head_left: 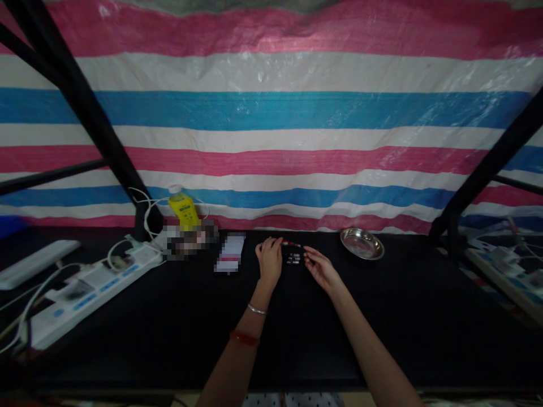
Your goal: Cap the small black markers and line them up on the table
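Both my hands are over the middle of the black table. The fingertips of my left hand (pixel 270 257) are bent together at the left end of a thin, red and silver stick-like object (pixel 291 244), which seems to be gripped there. My right hand (pixel 321 270) is closed in a pinch near the object's right end; whatever lies between its fingertips is too small to make out. Just below the thin object, between the hands, several small dark pieces with silvery marks (pixel 293 259) lie on the table.
A phone (pixel 230 252) lies left of my hands, and a round metal dish (pixel 362 243) stands to the right. Farther left are a yellow bottle (pixel 183 208), a blurred-out item (pixel 193 239) and a white power strip (pixel 95 295) with cables. Striped sheeting (pixel 271 110) hangs behind the black table (pixel 297 339).
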The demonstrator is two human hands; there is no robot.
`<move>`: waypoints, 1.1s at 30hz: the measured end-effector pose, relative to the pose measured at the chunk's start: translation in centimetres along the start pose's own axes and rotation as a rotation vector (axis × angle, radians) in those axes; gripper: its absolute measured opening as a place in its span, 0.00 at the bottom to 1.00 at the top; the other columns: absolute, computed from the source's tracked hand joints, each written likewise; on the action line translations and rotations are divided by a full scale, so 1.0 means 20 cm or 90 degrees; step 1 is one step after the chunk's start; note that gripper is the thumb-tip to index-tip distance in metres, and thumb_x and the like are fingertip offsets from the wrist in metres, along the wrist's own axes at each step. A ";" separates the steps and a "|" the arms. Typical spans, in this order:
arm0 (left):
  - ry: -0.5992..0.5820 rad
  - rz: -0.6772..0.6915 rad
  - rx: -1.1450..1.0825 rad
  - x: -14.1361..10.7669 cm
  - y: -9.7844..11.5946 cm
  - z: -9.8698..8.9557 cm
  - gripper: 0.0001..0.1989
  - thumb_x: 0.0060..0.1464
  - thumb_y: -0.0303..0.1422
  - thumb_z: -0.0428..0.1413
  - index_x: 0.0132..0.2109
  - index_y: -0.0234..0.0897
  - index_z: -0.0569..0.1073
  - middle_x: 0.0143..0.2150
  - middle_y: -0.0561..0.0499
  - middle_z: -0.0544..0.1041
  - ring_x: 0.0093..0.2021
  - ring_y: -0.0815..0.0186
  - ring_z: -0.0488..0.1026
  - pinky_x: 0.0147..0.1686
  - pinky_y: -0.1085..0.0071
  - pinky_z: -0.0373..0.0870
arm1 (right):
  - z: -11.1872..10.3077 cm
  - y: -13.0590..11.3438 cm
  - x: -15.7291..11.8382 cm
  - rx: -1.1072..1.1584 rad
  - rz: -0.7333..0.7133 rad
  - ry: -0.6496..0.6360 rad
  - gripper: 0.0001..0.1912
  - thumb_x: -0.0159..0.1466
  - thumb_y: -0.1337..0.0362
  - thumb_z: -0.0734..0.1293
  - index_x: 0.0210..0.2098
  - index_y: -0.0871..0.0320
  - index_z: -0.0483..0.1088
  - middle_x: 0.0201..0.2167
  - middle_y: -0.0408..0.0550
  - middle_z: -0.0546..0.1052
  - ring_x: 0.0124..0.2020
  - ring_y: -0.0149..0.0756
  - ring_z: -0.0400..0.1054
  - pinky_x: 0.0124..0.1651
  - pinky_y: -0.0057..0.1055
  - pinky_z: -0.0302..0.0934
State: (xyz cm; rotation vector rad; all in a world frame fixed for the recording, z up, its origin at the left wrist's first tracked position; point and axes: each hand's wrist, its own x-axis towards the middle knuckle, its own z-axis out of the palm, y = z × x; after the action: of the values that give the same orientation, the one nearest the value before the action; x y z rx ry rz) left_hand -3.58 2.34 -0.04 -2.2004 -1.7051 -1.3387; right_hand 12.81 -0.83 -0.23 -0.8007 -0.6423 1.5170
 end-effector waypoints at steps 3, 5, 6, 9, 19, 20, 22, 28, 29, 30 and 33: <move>0.000 -0.018 0.019 0.01 -0.01 0.00 0.18 0.57 0.27 0.45 0.52 0.41 0.70 0.40 0.44 0.71 0.44 0.58 0.67 0.45 0.59 0.61 | -0.03 0.00 0.02 0.002 -0.041 0.035 0.13 0.47 0.71 0.71 0.33 0.58 0.75 0.29 0.45 0.77 0.29 0.28 0.70 0.33 0.23 0.67; -0.020 -0.011 0.030 0.01 -0.01 0.01 0.19 0.57 0.27 0.44 0.55 0.41 0.68 0.39 0.44 0.69 0.42 0.59 0.65 0.42 0.62 0.63 | -0.05 0.00 0.04 0.003 -0.057 0.059 0.12 0.46 0.70 0.72 0.33 0.58 0.74 0.30 0.45 0.77 0.28 0.28 0.70 0.32 0.24 0.67; -0.032 -0.004 0.033 0.00 -0.01 0.01 0.20 0.57 0.26 0.44 0.55 0.41 0.67 0.40 0.44 0.67 0.41 0.60 0.65 0.41 0.63 0.64 | -0.05 0.01 0.04 0.001 -0.063 0.071 0.12 0.47 0.69 0.72 0.33 0.58 0.74 0.30 0.46 0.77 0.27 0.28 0.70 0.30 0.24 0.67; -0.069 0.013 0.024 -0.01 -0.01 0.05 0.21 0.56 0.25 0.44 0.55 0.41 0.67 0.40 0.45 0.65 0.40 0.61 0.63 0.41 0.63 0.65 | -0.07 0.01 0.05 0.003 -0.074 0.111 0.12 0.46 0.66 0.73 0.32 0.58 0.74 0.26 0.45 0.76 0.20 0.25 0.66 0.22 0.22 0.63; -0.125 0.028 -0.033 -0.02 -0.07 0.11 0.18 0.55 0.22 0.43 0.46 0.37 0.73 0.39 0.45 0.66 0.41 0.62 0.64 0.44 0.64 0.66 | -0.09 0.03 0.04 -0.244 -0.227 0.232 0.19 0.51 0.48 0.67 0.31 0.59 0.70 0.13 0.33 0.60 0.12 0.22 0.50 0.15 0.21 0.44; -0.144 0.023 -0.026 -0.02 -0.06 0.11 0.18 0.55 0.21 0.42 0.46 0.37 0.73 0.40 0.45 0.67 0.41 0.62 0.64 0.44 0.64 0.66 | -0.10 0.03 0.04 -0.303 -0.270 0.245 0.20 0.52 0.48 0.65 0.31 0.59 0.70 0.15 0.36 0.64 0.15 0.24 0.54 0.17 0.23 0.48; -0.186 0.013 -0.006 -0.02 -0.06 0.10 0.19 0.55 0.20 0.43 0.47 0.37 0.72 0.42 0.45 0.68 0.42 0.63 0.65 0.46 0.65 0.65 | -0.10 0.04 0.05 -0.409 -0.334 0.253 0.20 0.54 0.48 0.63 0.31 0.60 0.71 0.22 0.43 0.71 0.21 0.29 0.61 0.24 0.26 0.55; -0.234 0.014 0.025 -0.01 -0.02 0.05 0.19 0.55 0.21 0.44 0.49 0.38 0.72 0.44 0.46 0.71 0.44 0.62 0.66 0.47 0.65 0.64 | -0.11 0.07 0.03 -0.592 -0.375 0.243 0.18 0.57 0.50 0.62 0.32 0.59 0.71 0.30 0.48 0.75 0.31 0.36 0.67 0.36 0.31 0.59; -0.237 0.017 0.023 -0.01 -0.01 0.04 0.19 0.55 0.21 0.44 0.48 0.38 0.72 0.44 0.46 0.72 0.44 0.62 0.67 0.47 0.65 0.64 | -0.11 0.07 0.03 -0.615 -0.380 0.249 0.18 0.57 0.50 0.62 0.32 0.58 0.72 0.30 0.48 0.75 0.32 0.37 0.67 0.37 0.32 0.59; -0.238 0.019 0.019 -0.01 -0.01 0.04 0.19 0.54 0.20 0.45 0.48 0.38 0.73 0.45 0.46 0.72 0.45 0.62 0.67 0.48 0.64 0.64 | -0.11 0.06 0.02 -0.639 -0.385 0.257 0.18 0.57 0.50 0.62 0.32 0.58 0.72 0.30 0.48 0.75 0.33 0.37 0.66 0.38 0.32 0.59; -0.239 0.018 0.007 -0.01 -0.01 0.04 0.20 0.53 0.19 0.45 0.47 0.39 0.73 0.48 0.46 0.72 0.48 0.62 0.67 0.49 0.63 0.64 | -0.09 0.05 -0.01 -0.706 -0.379 0.288 0.18 0.57 0.49 0.61 0.31 0.56 0.73 0.30 0.48 0.75 0.34 0.39 0.66 0.39 0.33 0.57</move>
State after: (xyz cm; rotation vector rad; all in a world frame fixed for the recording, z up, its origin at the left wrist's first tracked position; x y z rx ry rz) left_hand -3.23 2.72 -0.81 -2.5870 -1.7697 -0.9499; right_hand 13.64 -1.22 -1.99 -1.5364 -1.2464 0.3131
